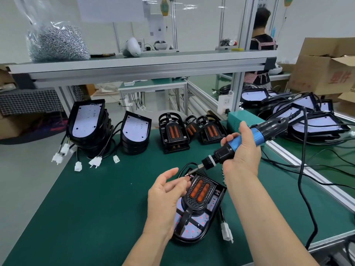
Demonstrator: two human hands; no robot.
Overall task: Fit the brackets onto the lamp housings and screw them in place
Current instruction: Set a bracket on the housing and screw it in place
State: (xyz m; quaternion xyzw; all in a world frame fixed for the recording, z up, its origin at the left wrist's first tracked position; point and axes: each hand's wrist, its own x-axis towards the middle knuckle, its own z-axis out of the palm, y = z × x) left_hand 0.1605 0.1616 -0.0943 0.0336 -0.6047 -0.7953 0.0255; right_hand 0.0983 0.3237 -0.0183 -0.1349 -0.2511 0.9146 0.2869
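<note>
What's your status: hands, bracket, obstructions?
Right hand grips driver, bit at far bracket corner. Left hand beside bit, grip unclear. Bracket lies on housing. Nothing blocking.

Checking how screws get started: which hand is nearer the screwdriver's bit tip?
Left. The left hand has its fingertips right beside the bit tip, at the bracket corner; the right hand grips the electric screwdriver higher up its blue body.

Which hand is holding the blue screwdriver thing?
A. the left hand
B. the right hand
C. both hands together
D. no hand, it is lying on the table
B: the right hand is wrapped round the body of the blue screwdriver, while the left hand is lower down near the tool's tip, with its thumb spread away from its fingers.
</note>
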